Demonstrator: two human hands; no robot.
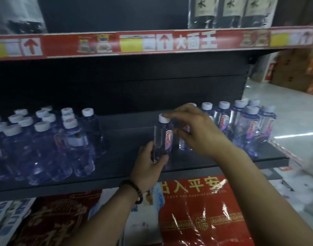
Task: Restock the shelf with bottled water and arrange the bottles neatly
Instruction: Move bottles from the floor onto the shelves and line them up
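Our two forearms reach up from the bottom edge, the left one wearing a dark beaded bracelet (134, 190). Our left hand (148, 162) grips a water bottle (163, 137) low on its body, thumb on one side and fingers curled round the other. The water bottle stands upright on the dark shelf (127, 157), near the front edge, with its white cap on and its label turned toward us.

Our right hand (193, 128) hovers just right of the water bottle at cap height. Its fingers are stretched out and spread loosely, and it holds nothing. The fingertips are blurred beside the cap, so we cannot tell whether they touch it.

Behind that hand, just right of the water bottle, stands a second bottle (185, 144), partly hidden. Further right of the water bottle is a tidy cluster of bottles (248, 123). Well to its left is a larger, tighter bottle group (45, 144), with bare shelf between.

Above the water bottle runs a red price strip (152, 43), and above that stand dark-labelled bottles (228, 11). Below the water bottle, under the shelf, lie red wrapped mats (196, 210).
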